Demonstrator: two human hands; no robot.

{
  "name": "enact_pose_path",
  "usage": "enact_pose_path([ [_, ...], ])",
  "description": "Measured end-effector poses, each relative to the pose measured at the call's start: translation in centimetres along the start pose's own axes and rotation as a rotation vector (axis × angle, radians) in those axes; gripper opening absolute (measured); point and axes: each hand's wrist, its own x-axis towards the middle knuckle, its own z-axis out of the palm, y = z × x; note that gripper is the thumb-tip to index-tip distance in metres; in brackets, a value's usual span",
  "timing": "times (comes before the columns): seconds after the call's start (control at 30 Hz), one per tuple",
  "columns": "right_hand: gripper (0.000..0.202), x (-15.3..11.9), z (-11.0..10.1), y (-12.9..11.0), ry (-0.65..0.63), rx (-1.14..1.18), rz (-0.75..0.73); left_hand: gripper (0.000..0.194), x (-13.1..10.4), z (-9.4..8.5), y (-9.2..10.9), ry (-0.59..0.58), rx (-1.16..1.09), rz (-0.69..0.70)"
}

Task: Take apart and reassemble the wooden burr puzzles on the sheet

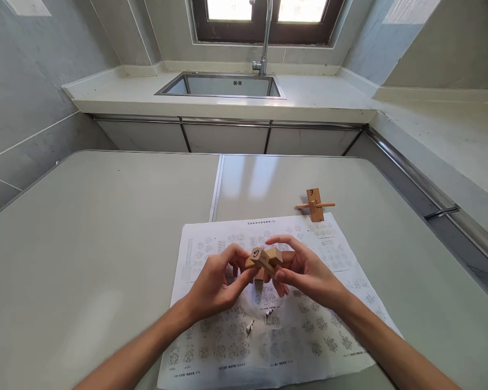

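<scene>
Two bare hands hold a small cluster of crossed light-brown wooden blocks above a large white paper sheet printed with rows of small line drawings. Reaching in from eight o'clock, the left hand has its thumb and forefinger pinching the cluster's left side, with the other fingers curled behind. From four o'clock comes the right hand, its thumb pressed to the cluster's right side and fingers bent behind it, while the forefinger arches above with its tip free. One block of the cluster bears a dark mark on its upper face, and another points down toward six o'clock; how the pieces fit together is partly hidden by the fingers. Between one and two o'clock from the cluster, a second wooden piece, a flat brown plank crossed by a thin round stick, lies at the sheet's far edge, near its one o'clock corner. Beneath the hands, toward six o'clock, the paper shows small ragged tears. Under it spreads a pale grey-green glossy tabletop. Beyond, at twelve o'clock, are a rectangular steel sink and a slim chrome faucet.
</scene>
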Motion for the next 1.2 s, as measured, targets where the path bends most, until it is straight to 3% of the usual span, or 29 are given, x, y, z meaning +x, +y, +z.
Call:
enact_pose_path([
  [0.1,0.056,-0.1,0.1,0.1,-0.026,0.005,0.007,0.016,0.0,0.0,-0.2,0.000,0.020,0.010],
  [0.23,0.065,-0.6,0.9,0.4,0.136,-0.280,-0.122,0.012,-0.1,0.1,-1.1,0.051,0.055,-0.024],
  [0.33,0.072,-0.8,1.6,0.6,0.188,-0.431,-0.242,0.015,0.1,0.0,-1.4,0.127,0.074,-0.037],
  [0.47,0.046,-0.6,1.2,0.6,0.291,-0.529,-0.331,0.025,0.3,0.0,-1.2,0.227,0.130,-0.067],
  [0.63,0.027,-0.3,0.1,0.6,0.475,-0.660,-0.360,0.024,0.1,0.3,-1.4,0.234,0.309,-0.026],
  [0.83,0.003,-0.2,0.6,0.7,0.631,-0.853,-0.496,0.023,0.1,0.1,-1.8,0.235,0.586,0.081],
  [1.03,0.013,0.5,0.2,1.2,0.752,-0.886,-0.331,0.023,0.2,0.1,-1.8,0.172,0.664,0.080],
  [1.2,0.024,0.7,-0.2,2.1,0.712,-1.027,-0.160,0.028,0.3,0.2,-1.8,0.106,0.738,0.170],
])
